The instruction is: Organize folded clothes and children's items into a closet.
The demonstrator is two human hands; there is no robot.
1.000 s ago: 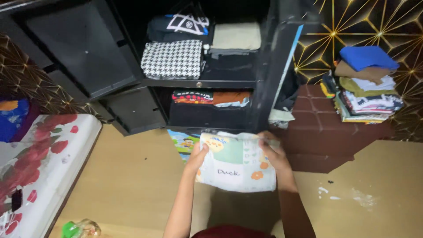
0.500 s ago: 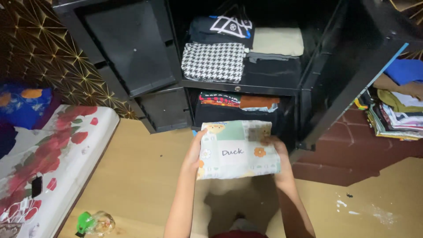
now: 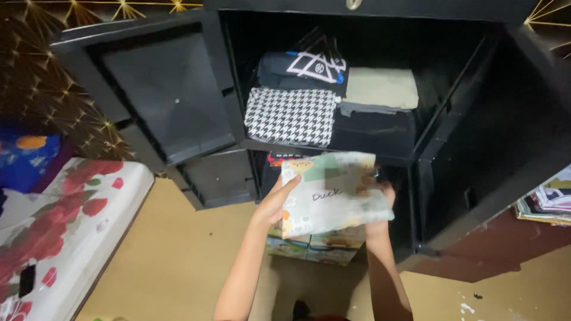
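Head view, looking down into an open black cabinet (image 3: 476,119). Your left hand (image 3: 275,204) grips the left edge of a folded patterned cloth (image 3: 333,193), thumb on top and fingers beneath; your right hand (image 3: 380,196) grips its right edge, largely hidden behind the fabric. You hold the cloth flat between both hands, slightly tilted, right in front of the cabinet's lower shelf opening and over the front edge of that shelf. The cloth is pale, printed with green, cream and orange patches and small cartoon figures.

Below the cloth, a similar patterned piece (image 3: 315,244) hangs or lies at the cabinet's base, partly covered by your forearms; its exact shape is unclear.

On the upper shelf (image 3: 297,145) lie a folded black-and-white houndstooth garment (image 3: 290,116), with a dark garment bearing a white geometric print (image 3: 309,65) stacked on it. Beside these, to the right, a beige folded piece (image 3: 380,87) rests on dark folded clothes (image 3: 372,128).

The left cabinet door (image 3: 160,89) stands swung wide open. At far left is a mattress with a red floral cover (image 3: 59,220). A stack of folded clothes (image 3: 550,199) shows at the right edge. The floor (image 3: 172,261) is tan.
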